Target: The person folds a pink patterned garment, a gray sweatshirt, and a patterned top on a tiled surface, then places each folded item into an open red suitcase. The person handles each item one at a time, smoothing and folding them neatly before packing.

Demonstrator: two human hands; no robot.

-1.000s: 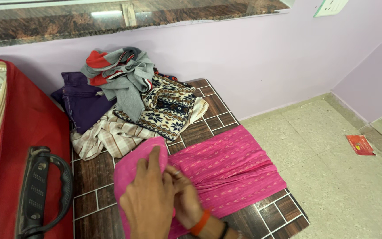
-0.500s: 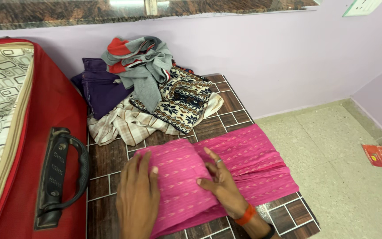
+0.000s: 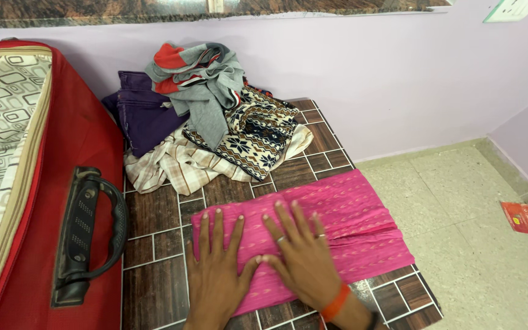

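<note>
Right now the folded pink woven cloth with its small pale pattern (image 3: 331, 226) lies flat on the dark brown tile-patterned tabletop (image 3: 154, 244), directly under your palms. Your left hand (image 3: 215, 269) presses on the cloth's near left end, fingers spread and flat, gripping nothing. Your right hand (image 3: 304, 256), with a ring and an orange wristband, lies just beside it, thumb tips nearly meeting, fingers likewise splayed open and flat on the fabric. Held this way, both palms seem to be smoothing the fold and keeping the layers from springing up.

Beyond your fingertips sits a loose heap of clothes: a beige checked garment (image 3: 172, 165), a navy and cream snowflake-patterned knit (image 3: 252, 140), a grey and red top (image 3: 206, 79) and a purple piece (image 3: 145, 113), pushed back near the lilac wall (image 3: 368, 79). To the left of your left hand stands an open red suitcase (image 3: 74, 140) with a black handle (image 3: 87, 232). Off to your right, on the pale floor (image 3: 478, 256), lies a small red packet (image 3: 520, 217).
</note>
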